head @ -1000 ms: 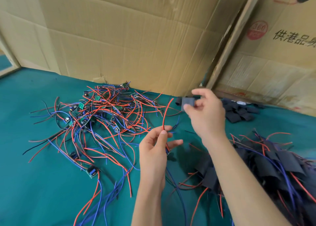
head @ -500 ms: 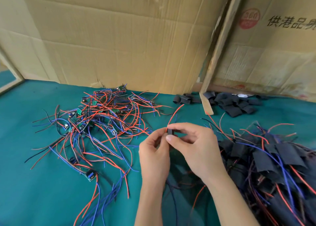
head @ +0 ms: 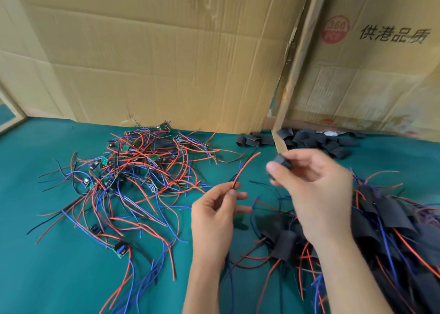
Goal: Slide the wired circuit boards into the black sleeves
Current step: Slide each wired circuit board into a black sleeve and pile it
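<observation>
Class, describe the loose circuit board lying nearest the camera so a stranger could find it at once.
Start at the tangle of red and blue wires on the green tablecloth. Follow its near edge toward the camera to the circuit board. It lies alone, apart from the heap.

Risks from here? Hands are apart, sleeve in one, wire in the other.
1. The left hand pinches only the red wire; its circuit board isn't visible, so it may snag on the sleeved pile below.
2. The black sleeve in the right hand is blurred and gripped at the fingertips; it might slip or flatten, blocking entry.
</observation>
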